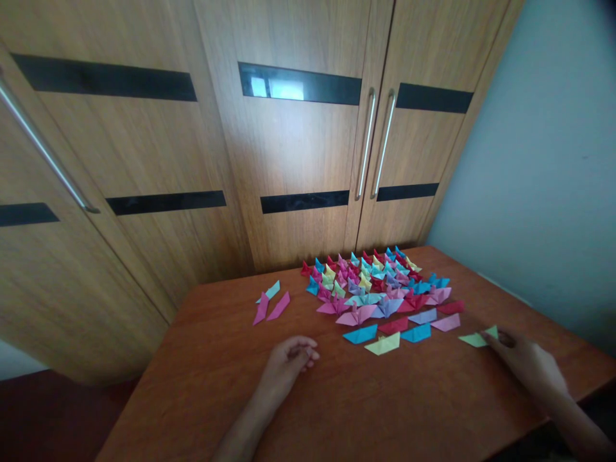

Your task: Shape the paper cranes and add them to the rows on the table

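My right hand (527,366), at the right of the table, pinches one end of a light green folded paper piece (474,339) between thumb and fingers, low over the tabletop. My left hand (291,359) rests near the middle of the table with its fingers curled in and nothing visible in them. Between the hands lie flat folded paper pieces, among them a yellow one (384,344), a blue one (360,334) and a pink one (446,323). Behind them stand rows of many-coloured paper cranes, with a pink crane (356,314) at the front.
Two magenta folded pieces, one of them a slanted strip (278,306), and a light teal piece (272,290) lie at the left of the brown table (192,385). A wooden wardrobe (298,147) with metal handles stands behind it, and a pale wall (543,179) is to the right.
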`<action>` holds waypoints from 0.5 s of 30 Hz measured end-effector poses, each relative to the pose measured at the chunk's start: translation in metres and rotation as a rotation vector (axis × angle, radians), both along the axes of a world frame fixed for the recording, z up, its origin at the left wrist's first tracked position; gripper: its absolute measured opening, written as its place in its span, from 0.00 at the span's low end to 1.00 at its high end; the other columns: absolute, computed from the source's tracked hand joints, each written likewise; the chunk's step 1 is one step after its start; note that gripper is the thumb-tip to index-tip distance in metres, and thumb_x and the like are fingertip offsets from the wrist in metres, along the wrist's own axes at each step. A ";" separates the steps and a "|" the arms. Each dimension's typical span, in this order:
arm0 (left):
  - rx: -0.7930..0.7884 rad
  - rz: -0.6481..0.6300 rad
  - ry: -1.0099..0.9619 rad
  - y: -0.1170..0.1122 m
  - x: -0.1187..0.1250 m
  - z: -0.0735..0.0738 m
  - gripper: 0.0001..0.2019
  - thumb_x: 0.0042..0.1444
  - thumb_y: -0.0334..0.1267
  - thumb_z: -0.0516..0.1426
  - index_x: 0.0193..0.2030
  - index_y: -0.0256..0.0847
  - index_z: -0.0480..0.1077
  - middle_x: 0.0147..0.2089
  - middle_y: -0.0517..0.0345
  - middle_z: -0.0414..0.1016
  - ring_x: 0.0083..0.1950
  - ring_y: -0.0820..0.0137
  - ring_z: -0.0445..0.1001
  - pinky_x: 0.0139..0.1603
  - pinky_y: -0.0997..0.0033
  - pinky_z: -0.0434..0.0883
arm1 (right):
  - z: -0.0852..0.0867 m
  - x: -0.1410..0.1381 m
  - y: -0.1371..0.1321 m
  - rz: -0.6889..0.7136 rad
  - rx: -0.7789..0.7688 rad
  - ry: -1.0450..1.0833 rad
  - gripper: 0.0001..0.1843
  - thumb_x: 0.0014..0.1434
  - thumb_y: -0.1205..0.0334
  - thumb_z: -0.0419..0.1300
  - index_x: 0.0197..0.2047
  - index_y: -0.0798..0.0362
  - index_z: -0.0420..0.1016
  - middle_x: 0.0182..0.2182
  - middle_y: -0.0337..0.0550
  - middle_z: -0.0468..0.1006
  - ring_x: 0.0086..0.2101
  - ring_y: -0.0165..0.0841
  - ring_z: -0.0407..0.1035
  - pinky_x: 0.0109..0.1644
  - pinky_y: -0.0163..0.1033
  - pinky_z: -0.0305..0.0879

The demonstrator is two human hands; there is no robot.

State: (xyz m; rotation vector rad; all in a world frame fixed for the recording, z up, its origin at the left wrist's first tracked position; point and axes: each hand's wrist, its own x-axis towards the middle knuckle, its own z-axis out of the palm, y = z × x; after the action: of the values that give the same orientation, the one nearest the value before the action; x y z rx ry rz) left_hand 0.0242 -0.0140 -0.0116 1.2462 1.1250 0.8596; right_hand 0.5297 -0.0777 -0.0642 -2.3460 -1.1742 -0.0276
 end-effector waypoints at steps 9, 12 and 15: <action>0.006 -0.013 0.002 0.001 0.000 0.000 0.13 0.48 0.45 0.58 0.35 0.37 0.73 0.31 0.54 0.78 0.31 0.70 0.72 0.32 0.74 0.64 | 0.002 -0.001 0.013 0.044 -0.204 -0.027 0.19 0.52 0.43 0.52 0.36 0.47 0.75 0.34 0.51 0.77 0.32 0.46 0.71 0.31 0.43 0.61; 0.007 -0.013 0.006 0.000 0.000 0.002 0.13 0.48 0.46 0.59 0.35 0.37 0.73 0.31 0.54 0.78 0.31 0.70 0.72 0.32 0.74 0.64 | 0.002 0.000 0.015 0.031 -0.200 -0.023 0.19 0.51 0.43 0.53 0.36 0.47 0.75 0.34 0.51 0.78 0.33 0.46 0.72 0.31 0.43 0.61; 0.008 -0.011 0.010 0.000 0.000 0.003 0.14 0.48 0.46 0.58 0.36 0.37 0.73 0.32 0.53 0.78 0.31 0.70 0.72 0.32 0.73 0.65 | 0.001 0.002 0.016 0.024 -0.189 -0.016 0.20 0.51 0.42 0.53 0.38 0.46 0.75 0.35 0.51 0.78 0.33 0.47 0.72 0.31 0.43 0.61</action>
State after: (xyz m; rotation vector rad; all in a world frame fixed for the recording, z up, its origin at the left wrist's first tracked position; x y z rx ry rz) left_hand 0.0241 -0.0144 -0.0090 1.2637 1.1225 0.8513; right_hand 0.5316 -0.0614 -0.0633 -2.4983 -1.2619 0.0760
